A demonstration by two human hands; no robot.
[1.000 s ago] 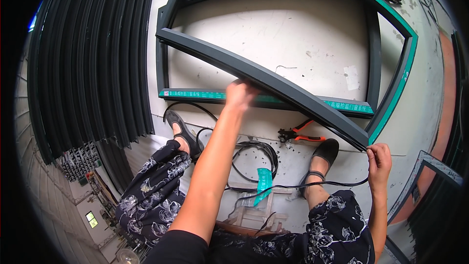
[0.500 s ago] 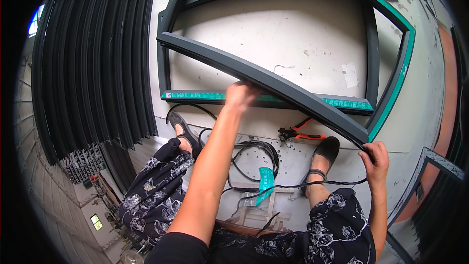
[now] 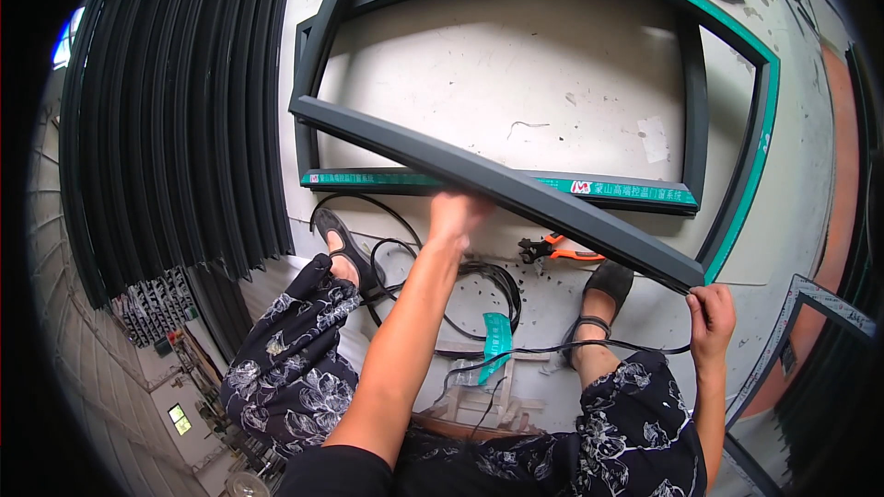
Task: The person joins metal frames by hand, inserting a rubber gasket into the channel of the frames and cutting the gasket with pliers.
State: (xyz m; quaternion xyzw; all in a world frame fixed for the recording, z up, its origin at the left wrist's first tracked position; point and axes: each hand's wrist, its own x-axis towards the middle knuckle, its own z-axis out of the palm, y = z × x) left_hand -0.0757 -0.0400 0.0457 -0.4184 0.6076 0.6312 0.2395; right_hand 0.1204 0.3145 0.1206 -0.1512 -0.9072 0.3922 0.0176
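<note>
A dark grey window frame (image 3: 516, 186) with green film on its outer sides is tilted, its near bar raised aslant over a second grey frame (image 3: 692, 110) lying flat. My left hand (image 3: 456, 221) is closed on the underside of the near bar, around its middle. The bar hides those fingertips, and the hand is slightly blurred. At the bar's right-hand corner, my right hand (image 3: 713, 320) pinches a thin black rubber strip (image 3: 635, 344) against the frame. From there the strip runs left across my lap to a loose coil (image 3: 509, 290) on the floor.
Orange-handled pliers (image 3: 559, 249) lie between my feet, near the flat frame. A piece of green film (image 3: 497, 345) hangs over a small wooden stool (image 3: 511, 396). Black profiles (image 3: 175, 110) stand stacked on the left. Another frame (image 3: 801, 331) leans at the right.
The tilted frame's near bar has come down toward me, most at its left end. Both hands have moved slightly nearer with it, the right still at the corner with the strip.
</note>
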